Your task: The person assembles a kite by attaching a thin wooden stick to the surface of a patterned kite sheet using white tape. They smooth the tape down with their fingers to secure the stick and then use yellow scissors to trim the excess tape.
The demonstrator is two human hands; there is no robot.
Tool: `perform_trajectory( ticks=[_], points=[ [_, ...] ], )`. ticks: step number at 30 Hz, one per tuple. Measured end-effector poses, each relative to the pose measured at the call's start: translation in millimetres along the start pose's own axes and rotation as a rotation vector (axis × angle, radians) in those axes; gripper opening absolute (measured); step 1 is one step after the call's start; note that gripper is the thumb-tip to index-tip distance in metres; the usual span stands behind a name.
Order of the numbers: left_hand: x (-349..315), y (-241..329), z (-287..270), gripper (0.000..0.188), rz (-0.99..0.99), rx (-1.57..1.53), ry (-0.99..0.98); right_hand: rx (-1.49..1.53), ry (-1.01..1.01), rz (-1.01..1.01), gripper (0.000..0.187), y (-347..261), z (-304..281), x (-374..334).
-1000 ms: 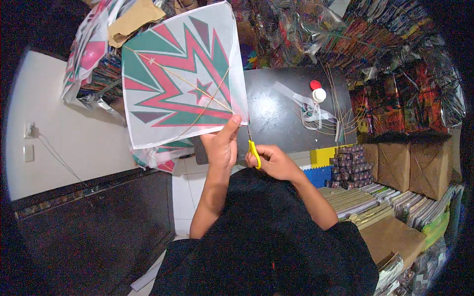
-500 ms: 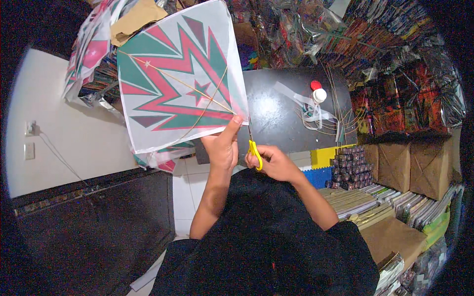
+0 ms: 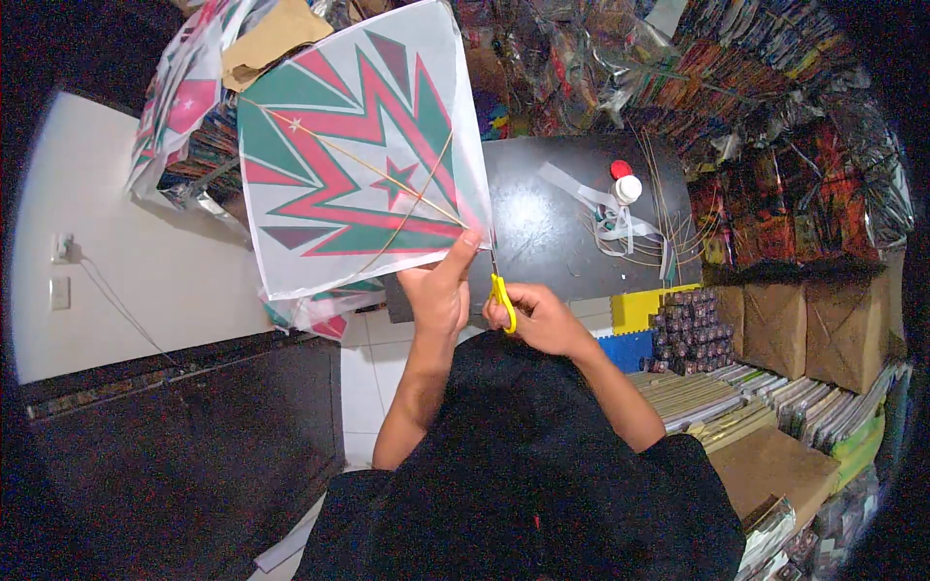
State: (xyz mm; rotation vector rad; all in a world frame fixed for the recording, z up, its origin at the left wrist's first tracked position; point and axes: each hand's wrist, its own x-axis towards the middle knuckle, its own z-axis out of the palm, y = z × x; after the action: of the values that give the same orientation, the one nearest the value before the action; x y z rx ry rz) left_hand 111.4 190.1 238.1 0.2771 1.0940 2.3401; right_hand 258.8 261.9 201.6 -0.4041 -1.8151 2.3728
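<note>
A square kite [image 3: 339, 208], white with green, red and dark purple shapes and a star, is held up at its lower right corner by my left hand [image 3: 441, 290]. The thumb presses on the front of that corner, and the other fingers are behind it. One thin stick [image 3: 363, 167] runs across the kite to the held corner, and a second one bows across it. My right hand [image 3: 540, 320] is closed round the yellow handles of a pair of scissors [image 3: 501, 295]. Their blades point up at the kite's corner, beside my left thumb; how far apart the blades are is hard to tell.
Behind the kite stands a dark table [image 3: 562, 261] bearing white strips [image 3: 615, 228], thin curved sticks [image 3: 668, 194], a white cap [image 3: 628, 189] and a red cap [image 3: 620, 169]. Stacked packets [image 3: 775, 58] line the far right, with brown boxes [image 3: 845, 329] below. A dark panel [image 3: 194, 455] is at left.
The kite has shifted very slightly to the right in the picture. Both hands keep nearly the same place, the scissors still at the corner.
</note>
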Motion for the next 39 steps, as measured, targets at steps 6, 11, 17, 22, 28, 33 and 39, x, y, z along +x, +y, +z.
perform_trajectory(
  ticks=[6,11,17,22,28,33,39],
  points=[
    [0.1,-0.3,-1.2,0.058,0.001,0.013,-0.024,0.007,-0.004,-0.030,0.012,3.1,-1.5,1.0],
    [0.7,-3.2,-4.5,0.061,-0.008,0.025,0.000,0.003,-0.001,-0.022,0.014,0.4,-0.1,0.6],
    [-0.3,-2.9,-1.5,0.062,0.031,0.014,-0.007,0.024,0.002,-0.045,0.015,-0.3,0.2,3.3],
    [0.6,-4.1,-5.2,0.066,0.014,0.044,-0.009,0.035,-0.013,-0.038,0.015,-2.1,-2.2,3.8],
    [5.4,-5.4,-7.9,0.067,0.027,0.054,-0.019,0.051,-0.033,-0.057,0.012,-3.4,-3.7,9.7],
    [6.7,-4.6,-8.0,0.067,0.036,0.063,-0.034,0.054,-0.014,-0.043,0.011,-8.3,-2.1,10.3],
    [7.1,-4.8,-7.9,0.068,0.024,0.045,-0.017,0.036,-0.011,-0.029,0.013,-12.4,-3.0,11.5]
  ],
)
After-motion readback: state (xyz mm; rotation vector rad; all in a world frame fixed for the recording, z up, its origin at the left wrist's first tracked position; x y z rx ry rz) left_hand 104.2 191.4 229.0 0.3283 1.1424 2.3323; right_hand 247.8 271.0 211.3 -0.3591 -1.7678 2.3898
